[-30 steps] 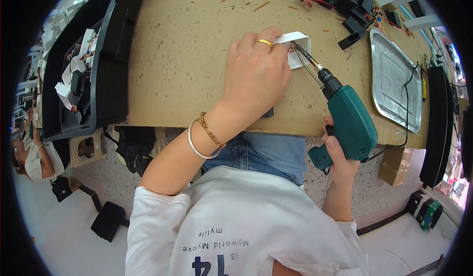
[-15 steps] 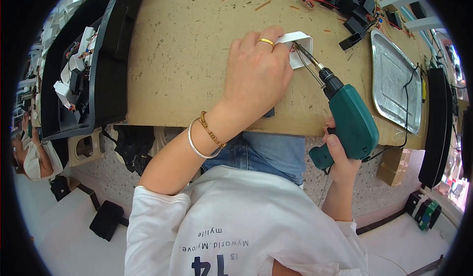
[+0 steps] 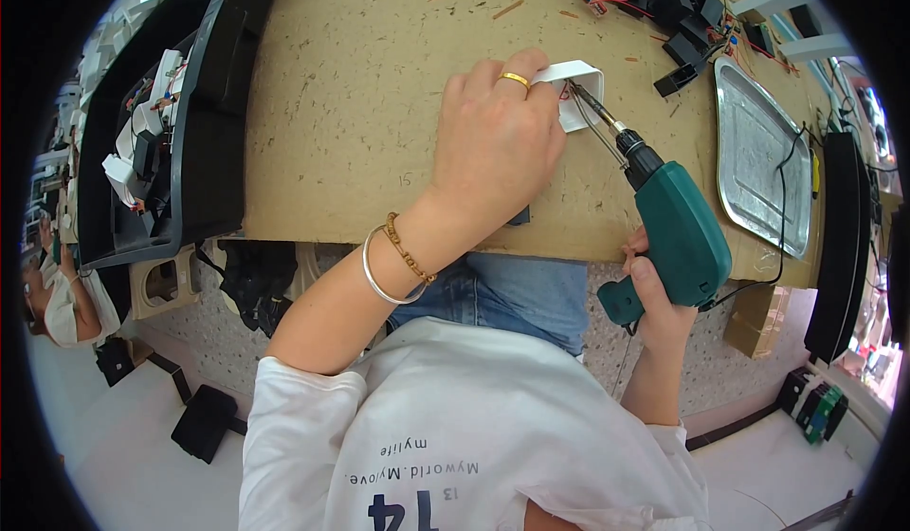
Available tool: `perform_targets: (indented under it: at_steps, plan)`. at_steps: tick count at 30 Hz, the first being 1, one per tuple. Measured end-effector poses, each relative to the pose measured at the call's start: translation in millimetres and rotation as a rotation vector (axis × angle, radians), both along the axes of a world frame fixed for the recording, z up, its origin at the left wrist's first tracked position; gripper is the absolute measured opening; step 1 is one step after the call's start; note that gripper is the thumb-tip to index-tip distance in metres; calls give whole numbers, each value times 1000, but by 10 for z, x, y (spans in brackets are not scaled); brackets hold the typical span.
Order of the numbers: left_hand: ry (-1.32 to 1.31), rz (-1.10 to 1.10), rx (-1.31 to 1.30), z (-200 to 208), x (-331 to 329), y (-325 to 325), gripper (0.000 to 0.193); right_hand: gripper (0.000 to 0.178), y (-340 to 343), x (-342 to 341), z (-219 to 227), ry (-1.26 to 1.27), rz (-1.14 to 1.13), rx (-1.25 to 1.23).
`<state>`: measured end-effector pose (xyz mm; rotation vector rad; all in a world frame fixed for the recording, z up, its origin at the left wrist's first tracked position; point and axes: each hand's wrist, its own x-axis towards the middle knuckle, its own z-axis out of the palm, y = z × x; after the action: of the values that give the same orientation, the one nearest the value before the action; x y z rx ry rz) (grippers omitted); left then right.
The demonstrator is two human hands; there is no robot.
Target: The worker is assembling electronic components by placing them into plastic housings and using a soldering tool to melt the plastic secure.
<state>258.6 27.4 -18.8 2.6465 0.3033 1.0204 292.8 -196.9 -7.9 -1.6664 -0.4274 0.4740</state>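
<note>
- Your left hand (image 3: 498,142) presses closed over the white plastic housing (image 3: 576,90) on the wooden workbench (image 3: 360,104), and covers most of it.
- Your right hand (image 3: 654,294) grips the green electric screwdriver (image 3: 678,237) below and to the right of the housing.
- The long axis of the tool runs up and left; its bit (image 3: 592,109) touches the housing's open side.
- Right of the housing lies a metal tray (image 3: 758,152); above it, black parts with red wires (image 3: 664,0). Nothing blocks the bit.
</note>
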Motion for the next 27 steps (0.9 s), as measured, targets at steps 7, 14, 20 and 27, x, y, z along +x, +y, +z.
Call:
perform_targets:
  at_steps: [7,14,20,27]
  plan:
    - [-38,-1,0,7,13,0,8,39,2,8,8,36,19,23]
    - [-35,2,-3,12,13,3,8,47,7,-7,-25,31,-40,87]
    - [-21,4,-5,23,17,7,8,51,-53,-16,-14,-8,-55,132]
    - [-26,-2,-11,19,3,20,8,48,-65,0,-56,-71,-56,208]
